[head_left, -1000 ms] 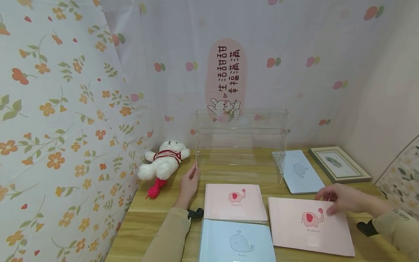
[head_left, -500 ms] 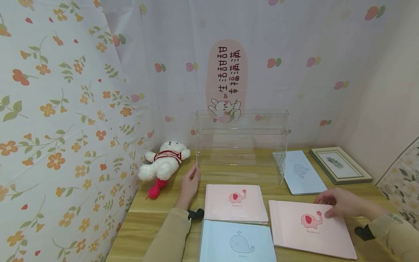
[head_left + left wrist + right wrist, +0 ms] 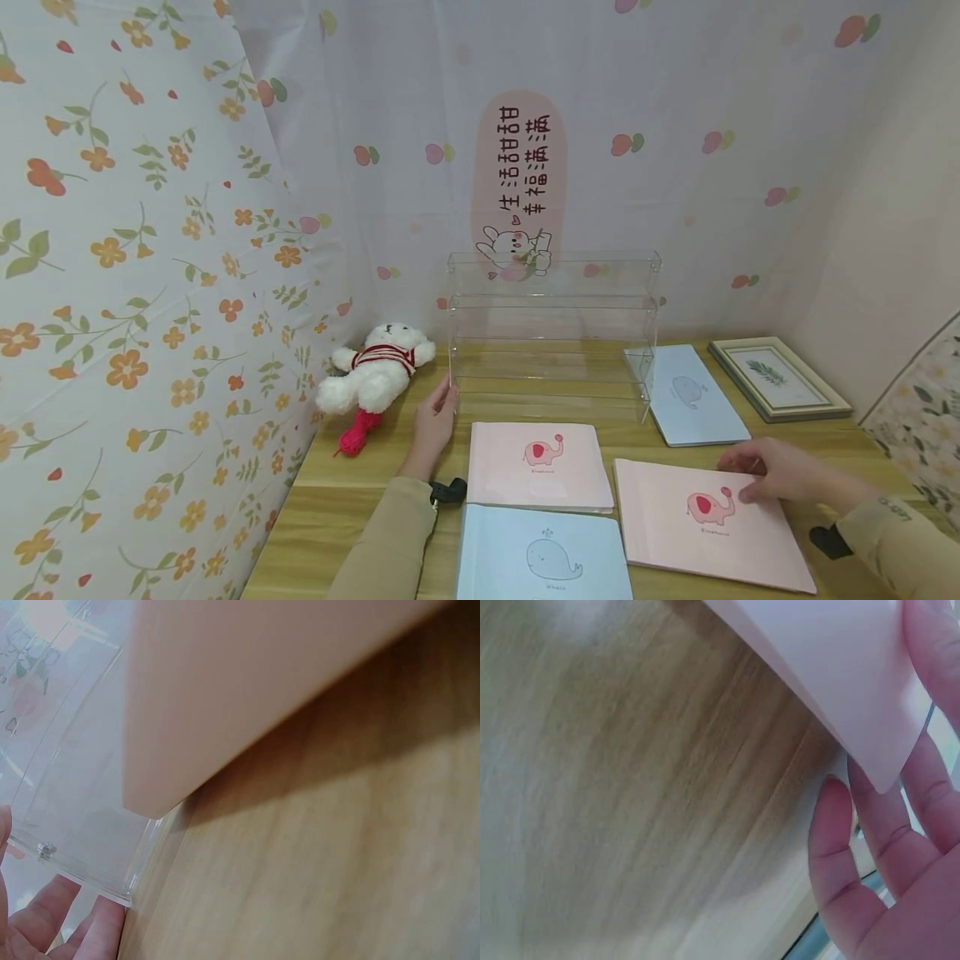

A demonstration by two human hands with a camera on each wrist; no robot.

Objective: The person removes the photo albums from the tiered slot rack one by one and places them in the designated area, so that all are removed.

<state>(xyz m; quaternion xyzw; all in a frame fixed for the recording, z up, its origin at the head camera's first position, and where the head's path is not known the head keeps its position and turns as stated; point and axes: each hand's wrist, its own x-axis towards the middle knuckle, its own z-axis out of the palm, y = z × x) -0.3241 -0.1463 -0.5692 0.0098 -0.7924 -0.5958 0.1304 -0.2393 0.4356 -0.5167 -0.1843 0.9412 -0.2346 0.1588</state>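
Carefully, with right hand (image 3: 772, 475) fingers (image 3: 832, 840) hooked under and thumb atop the pink book (image 3: 708, 523) corner, lifting flat, left hand (image 3: 433, 421) fingers straight against the clear rack (image 3: 551, 325).

The person wears a long-sleeved top in a plain beige-tan knit, and both sleeves reach down to the wrists. The left hand (image 3: 435, 419) is bare, with no rings showing. A small black device sits strapped at the left wrist (image 3: 448, 490), against the cuff. The right hand (image 3: 776, 472) is bare too. The right sleeve (image 3: 896, 529) carries a short dark printed marking near its cuff, too small to read, and 1 more black device (image 3: 827, 540) sits beneath that wrist.
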